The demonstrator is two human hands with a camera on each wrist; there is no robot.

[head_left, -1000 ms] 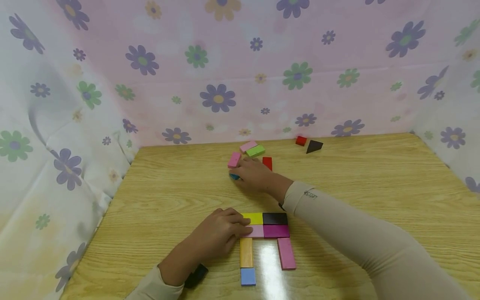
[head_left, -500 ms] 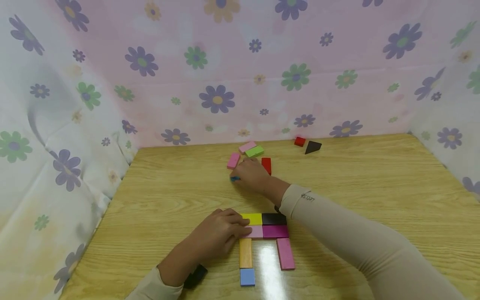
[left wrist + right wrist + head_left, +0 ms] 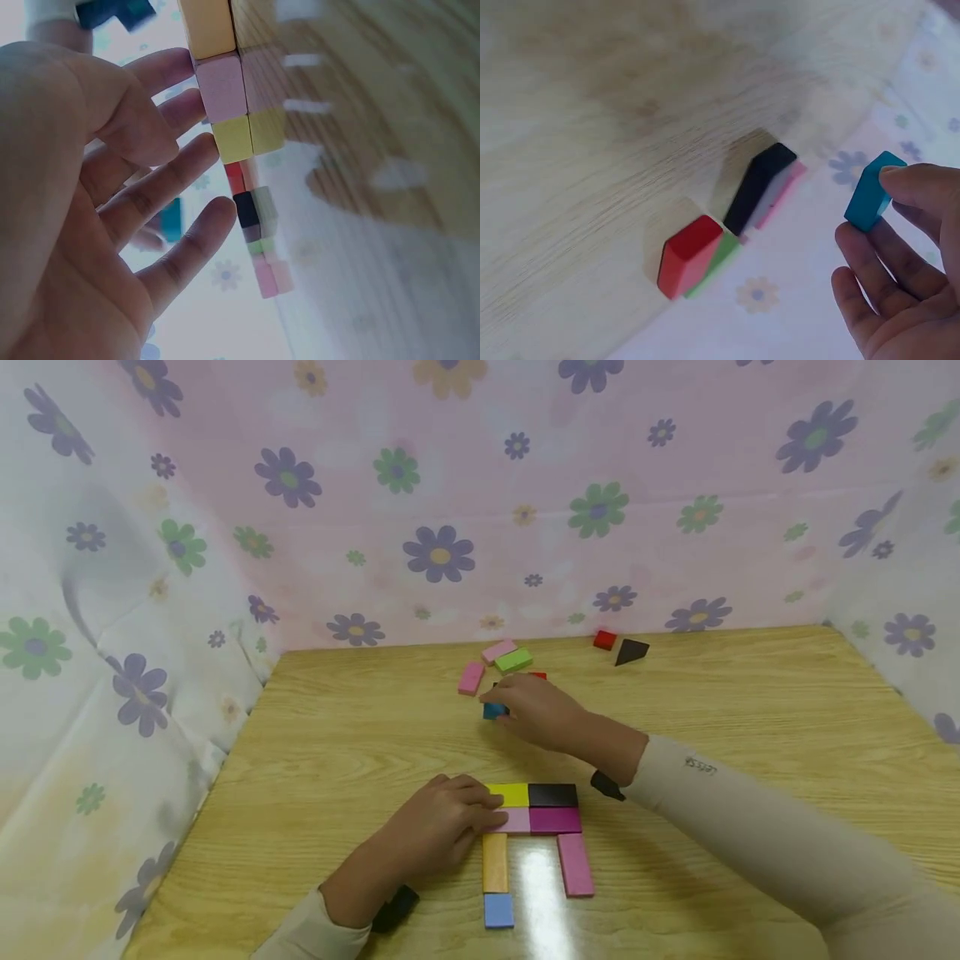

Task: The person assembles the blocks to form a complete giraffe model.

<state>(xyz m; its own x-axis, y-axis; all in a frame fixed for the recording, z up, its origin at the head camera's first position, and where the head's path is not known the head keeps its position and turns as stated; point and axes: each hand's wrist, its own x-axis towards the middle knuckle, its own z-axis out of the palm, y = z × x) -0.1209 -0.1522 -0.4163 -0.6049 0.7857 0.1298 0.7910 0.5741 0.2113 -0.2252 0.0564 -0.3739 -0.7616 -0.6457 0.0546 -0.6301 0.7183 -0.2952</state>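
My right hand [image 3: 542,712] pinches a teal block [image 3: 871,191] between thumb and fingers, above the table in the right wrist view. My left hand [image 3: 438,821] rests its fingertips at the left ends of a yellow block [image 3: 511,794] and a light pink block [image 3: 516,821]. Right of these lie a black block [image 3: 552,795] and a magenta block [image 3: 555,821], making two joined rows. An orange wooden block [image 3: 495,863] with a light blue square block [image 3: 498,911] below it extends downward at left; a pink block [image 3: 575,865] stands slightly slanted at right.
Loose at the back lie two pink blocks, one nearer [image 3: 471,678], a green block [image 3: 513,660] and, partly behind the right hand, a red block [image 3: 690,255] and a black block [image 3: 761,187]. Farther right are a small red block [image 3: 604,640] and an angular black block [image 3: 632,652]. Flowered cloth surrounds the table.
My right hand has picked up the teal block and moved to the right with it, uncovering more of it. The left hand stays on the yellow and light pink blocks.
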